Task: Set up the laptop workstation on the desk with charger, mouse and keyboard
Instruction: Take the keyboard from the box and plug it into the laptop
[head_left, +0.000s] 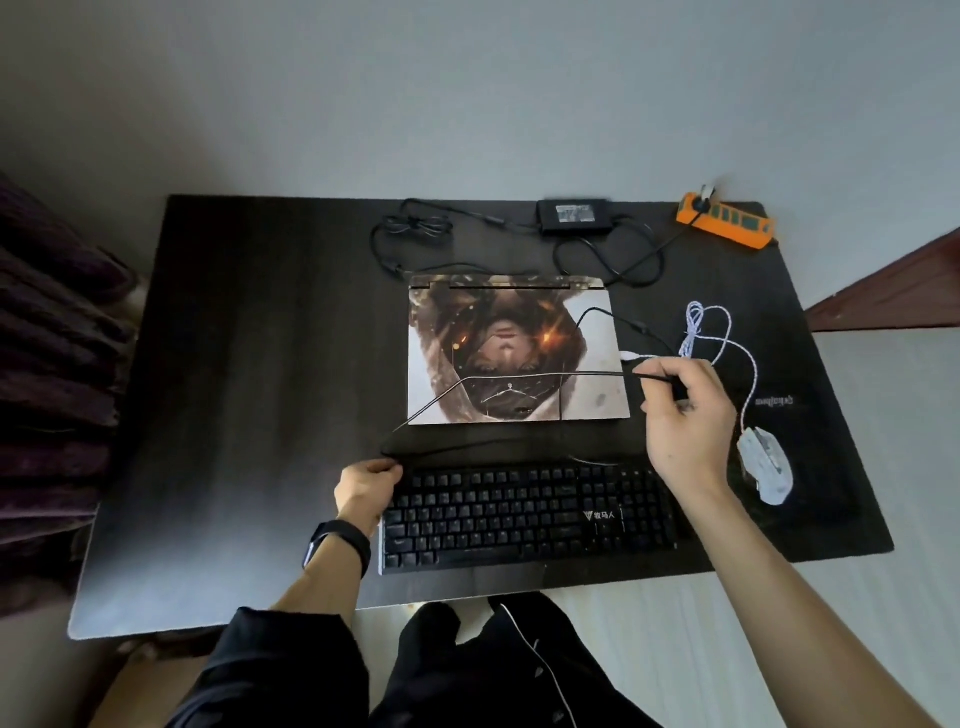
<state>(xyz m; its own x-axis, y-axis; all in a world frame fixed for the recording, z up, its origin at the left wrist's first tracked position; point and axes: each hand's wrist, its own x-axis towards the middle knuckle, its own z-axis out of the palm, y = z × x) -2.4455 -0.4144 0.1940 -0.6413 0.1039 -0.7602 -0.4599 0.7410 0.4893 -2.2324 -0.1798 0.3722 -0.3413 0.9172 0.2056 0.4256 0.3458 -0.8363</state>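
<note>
A closed laptop (514, 348) with a picture on its lid lies in the middle of the dark desk (249, 364). A black keyboard (530, 514) sits in front of it. The keyboard's thin black cable (519, 375) runs across the lid. My left hand (366, 491) pinches that cable at the keyboard's far left corner. My right hand (685, 415) grips the cable's other end beside the laptop's right edge. A white mouse (766, 462) with a braided white cord (698, 332) lies to the right. The black charger brick (574, 215) with coiled leads sits behind the laptop.
An orange power strip (727, 223) lies at the desk's far right corner with a plug in it. A dark cushioned seat (52, 374) stands to the left of the desk. A wall runs behind the desk. My legs are below the front edge.
</note>
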